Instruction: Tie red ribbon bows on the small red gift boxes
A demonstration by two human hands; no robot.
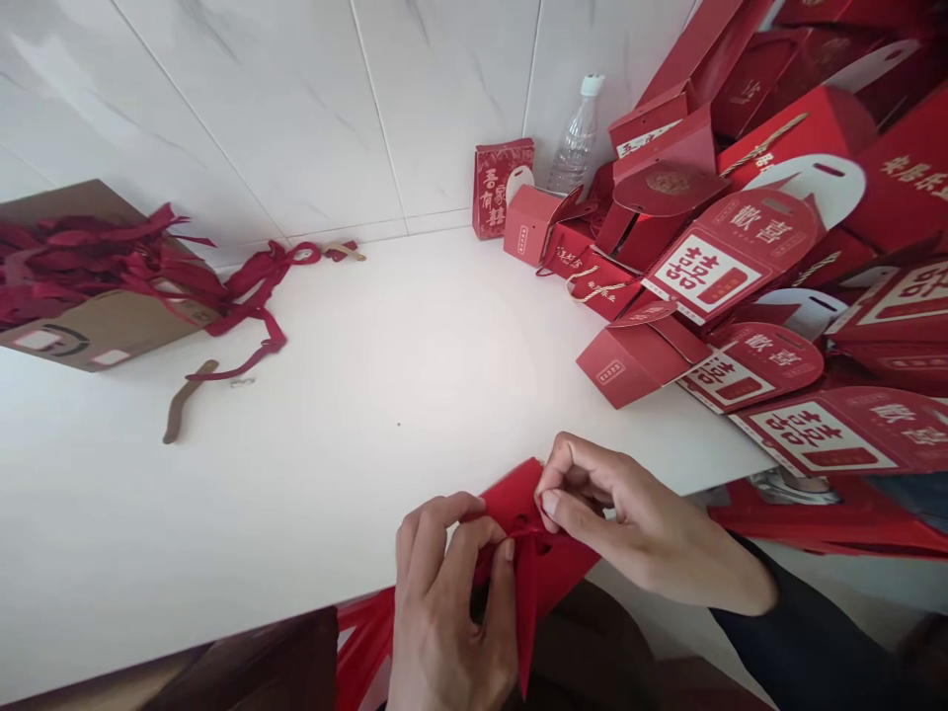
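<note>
A red box [513,494] lies at the table's front edge, partly hidden by both hands. A dark red ribbon [525,602] runs across it, with one end hanging down the front. My left hand [455,592] is on the left of the box, thumb and index finger pinching the ribbon near the middle. My right hand [611,504] is on the right side, its thumb and index finger closed on the ribbon by the box's upper corner.
A cardboard box [148,331] of dark red ribbons stands at the left, some trailing onto the white table [415,346]. A brown strip [185,405] lies near it. Several red gift boxes [703,267] are piled at the right, beside a clear bottle [576,143].
</note>
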